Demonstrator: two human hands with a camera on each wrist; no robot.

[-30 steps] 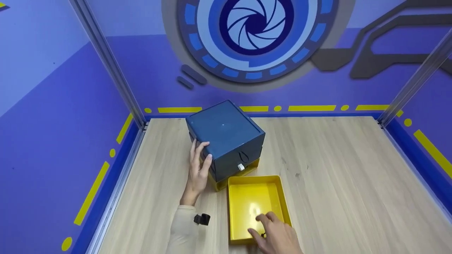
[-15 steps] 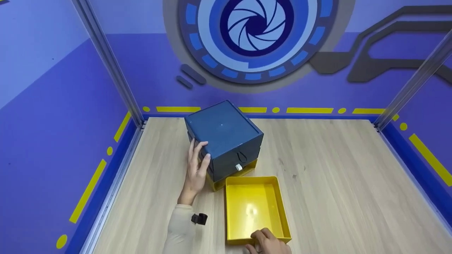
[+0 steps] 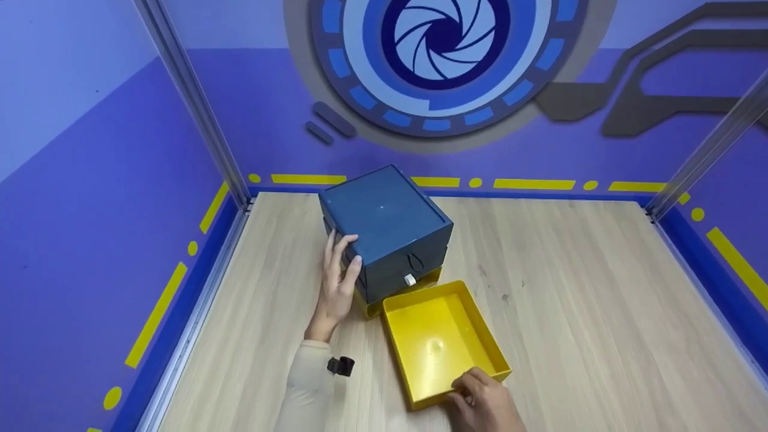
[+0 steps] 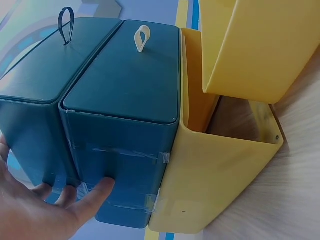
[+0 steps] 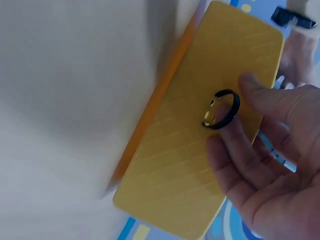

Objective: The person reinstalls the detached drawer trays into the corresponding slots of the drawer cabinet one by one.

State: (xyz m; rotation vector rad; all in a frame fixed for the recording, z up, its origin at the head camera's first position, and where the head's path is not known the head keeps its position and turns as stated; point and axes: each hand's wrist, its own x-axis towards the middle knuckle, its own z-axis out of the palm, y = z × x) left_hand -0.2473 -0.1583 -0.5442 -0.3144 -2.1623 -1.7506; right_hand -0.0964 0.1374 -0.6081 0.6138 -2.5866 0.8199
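A dark blue two-tier drawer unit (image 3: pixel 384 219) stands at an angle on top of a yellow drawer casing (image 4: pixel 220 172). My left hand (image 3: pixel 337 288) rests against its left side, fingers spread and fingertips on the dark wall. A yellow drawer (image 3: pixel 441 342), with nothing in it, lies before the casing, its far edge at the casing's open front. Curled fingers of my right hand (image 3: pixel 486 396) hold this drawer's front wall, with the thumb on the outer face. In the right wrist view a fingertip is at the black pull loop (image 5: pixel 230 112).
A black loop (image 4: pixel 65 25) and a white loop (image 4: pixel 142 38) stick out from the two dark drawer fronts. The wooden tabletop (image 3: pixel 582 318) extends to either side. Purple-blue panels (image 3: pixel 198 120) with metal posts enclose the back and sides.
My right hand has gone to the yellow drawer's front wall and taken hold. The drawer has turned, its near end swinging right and its far edge towards the casing. My left hand stays put.
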